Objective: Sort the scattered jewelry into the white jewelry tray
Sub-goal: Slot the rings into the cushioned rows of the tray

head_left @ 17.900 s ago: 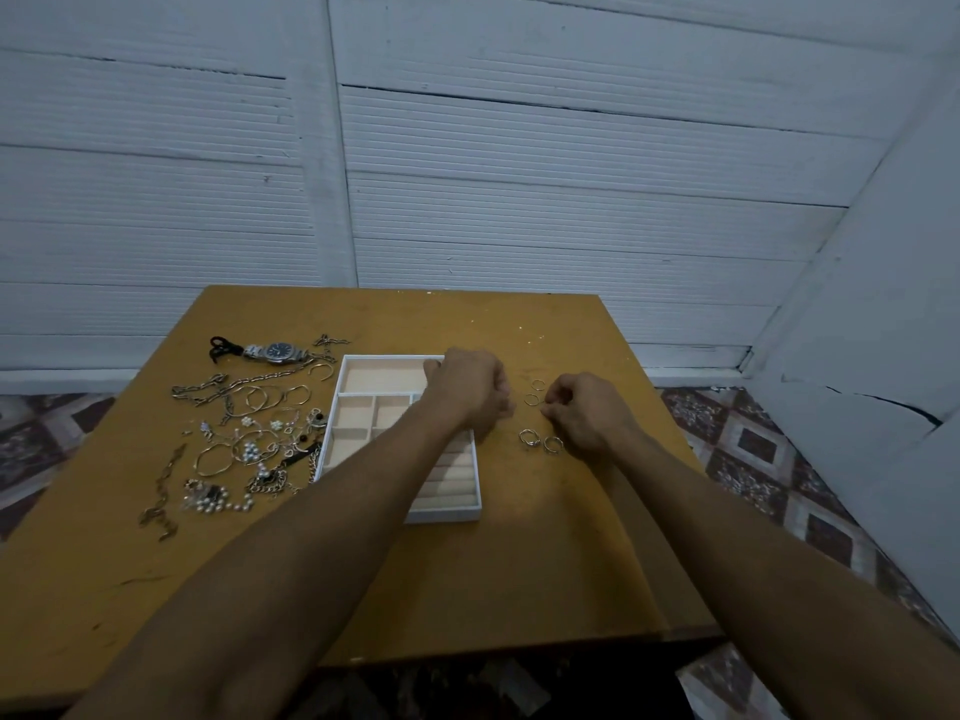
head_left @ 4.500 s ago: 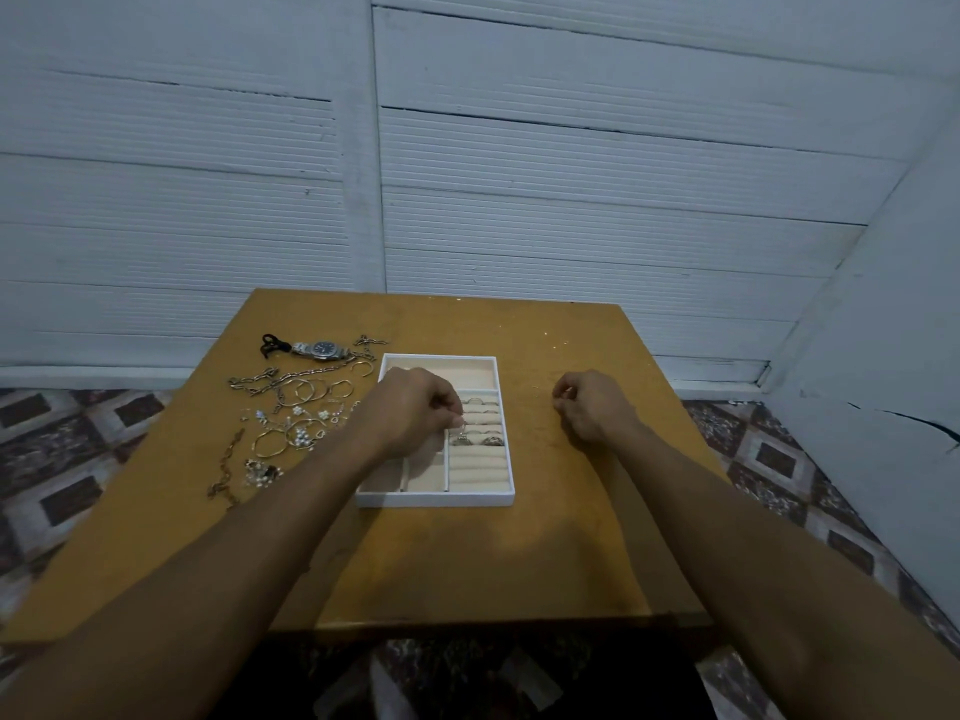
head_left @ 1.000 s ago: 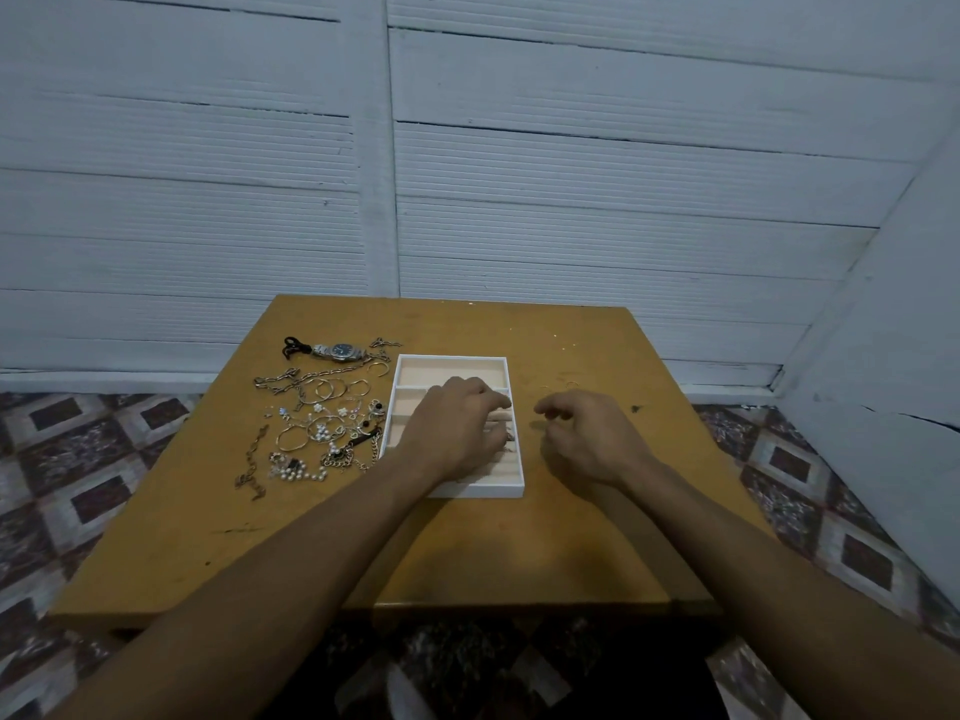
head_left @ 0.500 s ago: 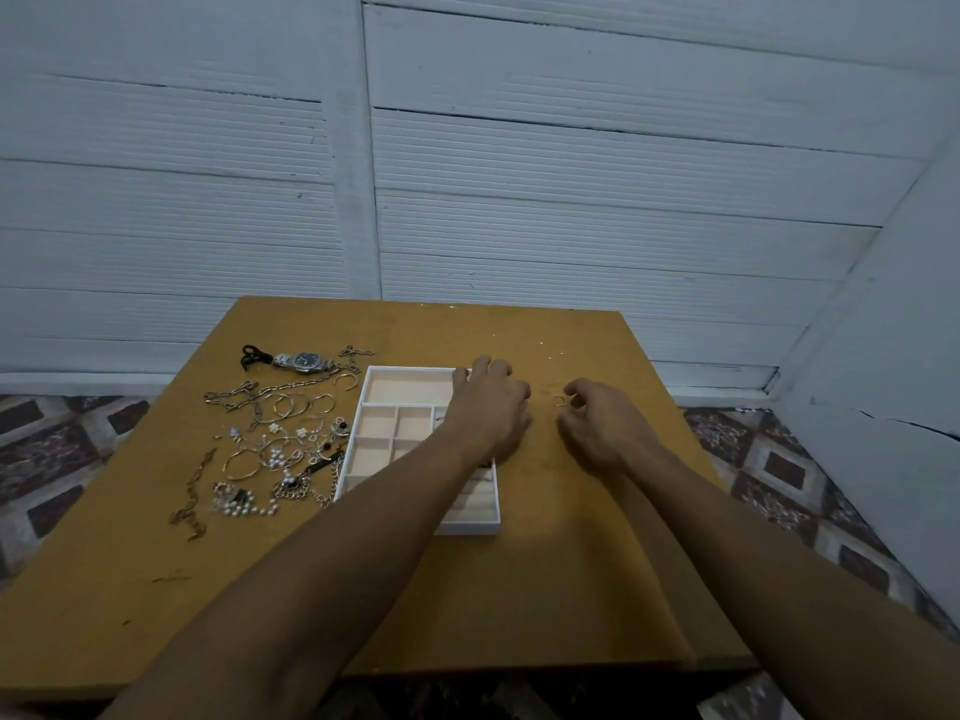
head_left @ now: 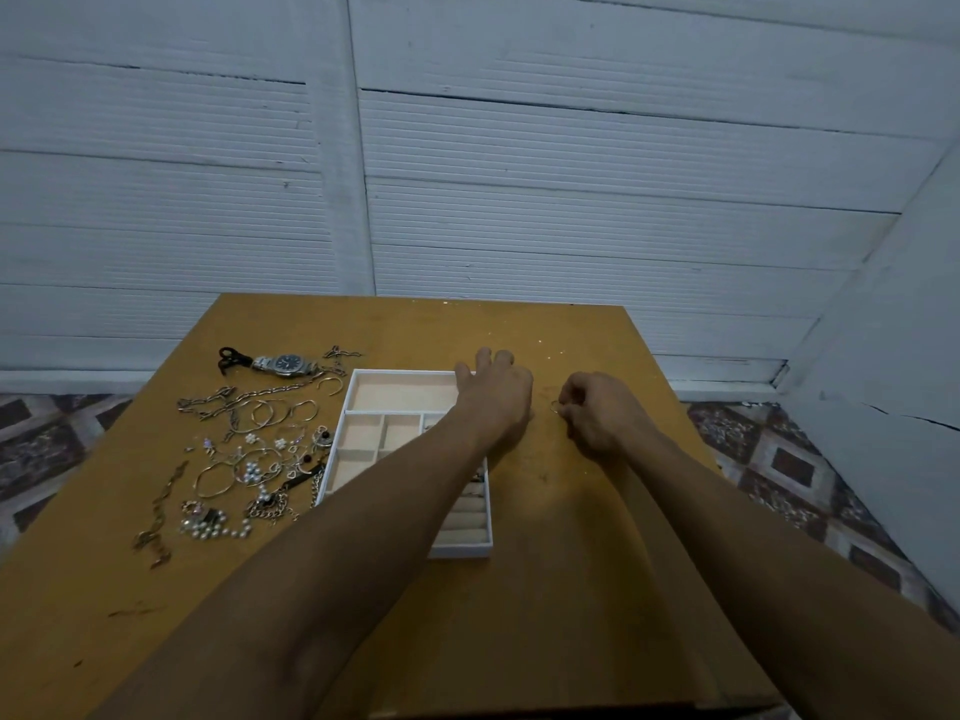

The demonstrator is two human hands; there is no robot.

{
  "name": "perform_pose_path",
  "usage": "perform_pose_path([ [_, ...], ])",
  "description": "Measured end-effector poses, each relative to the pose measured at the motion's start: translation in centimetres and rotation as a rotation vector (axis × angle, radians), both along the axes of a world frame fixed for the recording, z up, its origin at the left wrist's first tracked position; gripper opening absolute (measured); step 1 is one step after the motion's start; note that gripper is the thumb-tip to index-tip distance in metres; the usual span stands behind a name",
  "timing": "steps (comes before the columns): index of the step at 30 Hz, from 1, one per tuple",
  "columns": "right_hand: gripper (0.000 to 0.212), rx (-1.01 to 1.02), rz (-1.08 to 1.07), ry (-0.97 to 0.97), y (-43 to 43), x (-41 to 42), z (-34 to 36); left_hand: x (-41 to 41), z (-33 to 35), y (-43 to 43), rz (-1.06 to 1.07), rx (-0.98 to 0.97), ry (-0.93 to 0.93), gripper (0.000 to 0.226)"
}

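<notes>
The white jewelry tray point(head_left: 349, 402) lies mid-table, with beige compartments and ring rolls along its right side. My left forearm crosses it and hides much of the right column. My left hand point(head_left: 493, 397) lies over the tray's far right corner, its fingers stretched out toward the table beyond. Just right of the tray, my right hand point(head_left: 597, 418) pinches a small silver ring point(head_left: 556, 406) between thumb and fingertips, a little above the tabletop. Scattered jewelry point(head_left: 249, 449) covers the table left of the tray: bangles, chains, pearls and earrings.
A wristwatch point(head_left: 285, 363) lies at the far left of the pile, beside a black clip. The brown wooden table point(head_left: 545, 589) ends close to the white panelled wall behind. Patterned floor tiles show on both sides.
My left hand has moved from the ring rolls up to the tray's far right corner. My right hand has lifted slightly, and the ring shows at its fingertips.
</notes>
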State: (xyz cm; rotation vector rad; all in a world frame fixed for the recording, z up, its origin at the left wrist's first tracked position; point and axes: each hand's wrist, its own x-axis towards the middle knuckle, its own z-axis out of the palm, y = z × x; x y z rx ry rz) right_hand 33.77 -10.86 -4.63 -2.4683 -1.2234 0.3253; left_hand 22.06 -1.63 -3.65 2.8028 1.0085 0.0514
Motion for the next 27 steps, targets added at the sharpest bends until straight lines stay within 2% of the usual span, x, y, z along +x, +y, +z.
perform_pose_path([
  [4,0.004,0.017,-0.003,0.068,0.1,0.3,0.3,0.3,0.2,-0.1,-0.011,-0.013,0.002,0.027],
  [9,0.017,0.020,0.101,0.095,-0.1,0.6,0.5,0.1,0.2,0.1,-0.015,-0.018,-0.027,0.025],
  [13,0.012,-0.008,0.107,0.102,-0.1,0.6,0.7,-0.1,0.6,0.0,-0.047,-0.018,-0.111,0.008],
  [21,0.014,-0.033,0.132,0.130,0.2,0.4,1.2,-2.4,3.6,1.0,-0.074,-0.219,-0.209,0.015],
  [27,0.009,-0.037,0.140,0.116,0.1,-0.8,0.9,-7.0,4.6,2.0,-0.051,-0.268,-0.285,0.015],
])
